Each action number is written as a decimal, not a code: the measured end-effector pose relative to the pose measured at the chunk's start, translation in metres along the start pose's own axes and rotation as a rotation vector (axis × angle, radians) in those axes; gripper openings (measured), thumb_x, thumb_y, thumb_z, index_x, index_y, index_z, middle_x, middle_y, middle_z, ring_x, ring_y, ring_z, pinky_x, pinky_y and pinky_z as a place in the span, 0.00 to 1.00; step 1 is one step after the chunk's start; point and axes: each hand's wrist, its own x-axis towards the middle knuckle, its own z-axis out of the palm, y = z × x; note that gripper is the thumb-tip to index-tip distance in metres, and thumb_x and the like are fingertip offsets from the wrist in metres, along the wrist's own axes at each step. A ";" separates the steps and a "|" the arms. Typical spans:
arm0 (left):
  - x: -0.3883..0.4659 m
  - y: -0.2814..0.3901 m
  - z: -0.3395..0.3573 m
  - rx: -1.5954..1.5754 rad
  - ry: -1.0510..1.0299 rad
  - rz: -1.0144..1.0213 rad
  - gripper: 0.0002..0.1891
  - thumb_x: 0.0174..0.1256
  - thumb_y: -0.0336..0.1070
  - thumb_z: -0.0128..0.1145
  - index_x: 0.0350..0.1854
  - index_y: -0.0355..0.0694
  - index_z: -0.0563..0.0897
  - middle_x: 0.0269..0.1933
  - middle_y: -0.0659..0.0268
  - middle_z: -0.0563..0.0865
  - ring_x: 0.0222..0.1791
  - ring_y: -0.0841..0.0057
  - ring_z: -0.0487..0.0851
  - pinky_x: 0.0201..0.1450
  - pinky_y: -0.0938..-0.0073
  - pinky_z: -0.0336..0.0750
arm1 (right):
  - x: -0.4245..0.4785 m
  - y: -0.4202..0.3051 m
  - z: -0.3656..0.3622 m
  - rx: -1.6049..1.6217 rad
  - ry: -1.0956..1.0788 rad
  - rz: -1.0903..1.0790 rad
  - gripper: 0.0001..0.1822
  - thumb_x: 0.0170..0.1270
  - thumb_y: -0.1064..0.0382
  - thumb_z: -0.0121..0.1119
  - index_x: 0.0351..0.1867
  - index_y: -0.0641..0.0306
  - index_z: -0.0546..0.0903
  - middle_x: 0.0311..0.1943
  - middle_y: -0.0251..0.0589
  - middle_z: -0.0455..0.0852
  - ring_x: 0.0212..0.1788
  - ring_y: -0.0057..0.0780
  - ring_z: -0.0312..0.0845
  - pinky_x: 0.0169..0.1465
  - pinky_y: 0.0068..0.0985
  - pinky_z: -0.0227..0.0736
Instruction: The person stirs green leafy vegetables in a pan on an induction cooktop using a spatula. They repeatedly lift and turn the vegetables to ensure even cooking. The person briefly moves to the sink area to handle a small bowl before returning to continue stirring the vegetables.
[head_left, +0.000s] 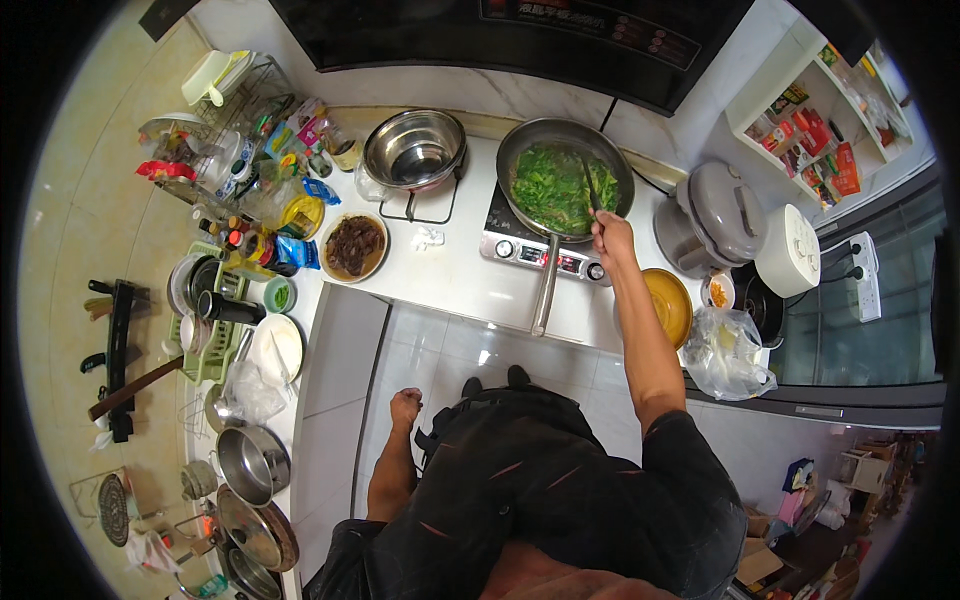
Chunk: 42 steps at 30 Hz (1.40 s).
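Leafy greens (551, 184) in liquid fill a dark frying pan (628, 161), which stands on an induction cooktop (506, 251) with lit red indicators. My right hand (613, 238) is closed around the handle of a dark cooking utensil (590, 180), whose far end is among the greens. The pan's metal handle (547, 289) points toward me over the counter edge, and no hand touches it. Beside my body, away from the counter, hangs my left hand (406, 406) with its fingers curled. Whether anything is inside those fingers cannot be told.
Left of the cooktop are a steel bowl (414, 150) on a wire stand, a plate of dark cooked food (354, 247), bottles and a green dish rack (217, 330). To the right stand a yellow-brown dish (667, 306), a plastic bag (724, 352) and a grey electric cooker (709, 219).
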 end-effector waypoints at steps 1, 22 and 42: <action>0.001 0.001 -0.001 -0.004 0.000 0.013 0.07 0.62 0.33 0.60 0.37 0.36 0.86 0.27 0.65 0.86 0.22 0.78 0.84 0.27 0.77 0.78 | 0.007 0.001 0.005 0.008 0.003 0.000 0.09 0.71 0.64 0.49 0.42 0.65 0.79 0.16 0.31 0.73 0.11 0.18 0.56 0.13 0.19 0.49; -0.023 -0.059 -0.037 0.047 0.026 -0.078 0.07 0.59 0.34 0.60 0.35 0.37 0.87 0.25 0.65 0.86 0.22 0.77 0.85 0.27 0.76 0.79 | -0.030 0.018 -0.034 -0.041 0.108 0.013 0.10 0.71 0.64 0.49 0.45 0.64 0.81 0.17 0.28 0.72 0.11 0.16 0.56 0.14 0.17 0.50; 0.000 -0.061 -0.046 -0.010 -0.034 -0.071 0.07 0.60 0.31 0.61 0.37 0.36 0.87 0.28 0.63 0.87 0.23 0.76 0.84 0.29 0.76 0.80 | -0.085 0.039 -0.025 0.136 0.112 0.033 0.10 0.72 0.66 0.48 0.46 0.68 0.78 0.18 0.32 0.73 0.13 0.17 0.58 0.14 0.17 0.51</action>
